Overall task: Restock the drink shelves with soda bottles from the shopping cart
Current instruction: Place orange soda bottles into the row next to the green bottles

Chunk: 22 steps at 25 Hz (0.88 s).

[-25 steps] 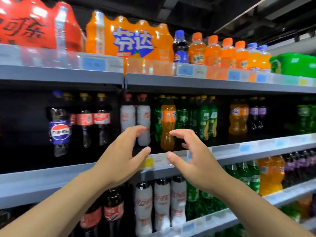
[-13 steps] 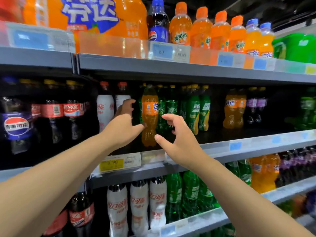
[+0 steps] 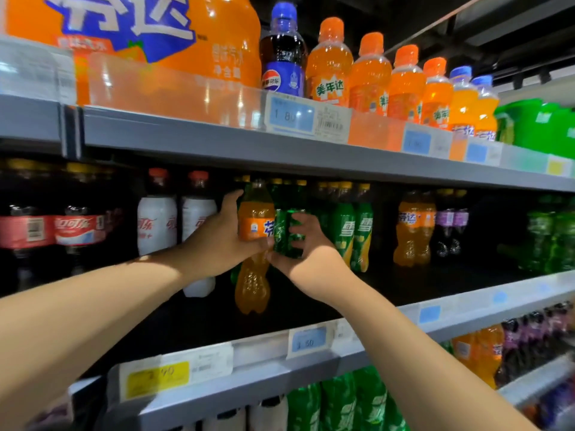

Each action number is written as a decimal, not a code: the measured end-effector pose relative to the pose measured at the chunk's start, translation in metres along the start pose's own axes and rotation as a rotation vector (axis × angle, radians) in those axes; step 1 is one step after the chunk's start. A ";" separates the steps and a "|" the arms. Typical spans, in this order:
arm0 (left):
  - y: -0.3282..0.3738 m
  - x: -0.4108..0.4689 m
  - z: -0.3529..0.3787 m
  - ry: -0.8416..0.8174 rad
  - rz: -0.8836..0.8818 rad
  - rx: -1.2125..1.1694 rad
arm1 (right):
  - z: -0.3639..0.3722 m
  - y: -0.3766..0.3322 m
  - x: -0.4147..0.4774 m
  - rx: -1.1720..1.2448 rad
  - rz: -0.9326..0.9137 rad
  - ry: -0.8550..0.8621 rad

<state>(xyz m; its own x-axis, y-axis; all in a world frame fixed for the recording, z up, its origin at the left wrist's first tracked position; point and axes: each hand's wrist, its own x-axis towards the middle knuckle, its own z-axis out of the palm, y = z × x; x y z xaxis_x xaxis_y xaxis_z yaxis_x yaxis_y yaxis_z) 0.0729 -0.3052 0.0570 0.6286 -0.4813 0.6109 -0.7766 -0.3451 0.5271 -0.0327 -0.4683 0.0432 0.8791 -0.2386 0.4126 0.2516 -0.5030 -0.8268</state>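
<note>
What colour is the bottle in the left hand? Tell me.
Orange, with an orange and blue label: the bottle held by the left hand, seen in the head view.

On the middle shelf point(image 3: 466, 303) a soda bottle point(image 3: 253, 244) stands at the front, ahead of the rows behind it. The left hand point(image 3: 224, 241) wraps it from the left; the right hand point(image 3: 306, 244) grips a second bottle point(image 3: 287, 234) just to its right, the two bottles touching. Left of them stand two sleeved bottles point(image 3: 157, 225), then cola bottles point(image 3: 77, 231) further left. To the right stands a row of lemon-lime bottles point(image 3: 351, 231). The upper shelf point(image 3: 217, 144) carries a multipack point(image 3: 130, 42) at left and a line of small bottles point(image 3: 370, 76) to its right.
</note>
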 end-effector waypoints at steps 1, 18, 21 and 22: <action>0.001 0.006 0.003 0.002 0.000 0.005 | 0.000 0.002 0.005 -0.002 0.012 0.006; 0.090 0.010 0.096 -0.120 0.010 -0.565 | -0.123 0.059 -0.008 -0.035 -0.116 -0.053; 0.118 0.027 0.134 -0.137 -0.031 -0.480 | -0.170 0.077 -0.008 0.025 -0.077 -0.073; 0.123 0.031 0.144 -0.143 -0.022 -0.413 | -0.184 0.084 -0.008 0.044 -0.064 -0.078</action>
<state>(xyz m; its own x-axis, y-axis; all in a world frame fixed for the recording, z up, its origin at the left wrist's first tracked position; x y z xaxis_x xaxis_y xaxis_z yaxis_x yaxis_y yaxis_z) -0.0090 -0.4788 0.0556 0.6102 -0.5939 0.5243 -0.6622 -0.0190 0.7491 -0.0928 -0.6617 0.0410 0.8892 -0.1406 0.4354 0.3242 -0.4779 -0.8164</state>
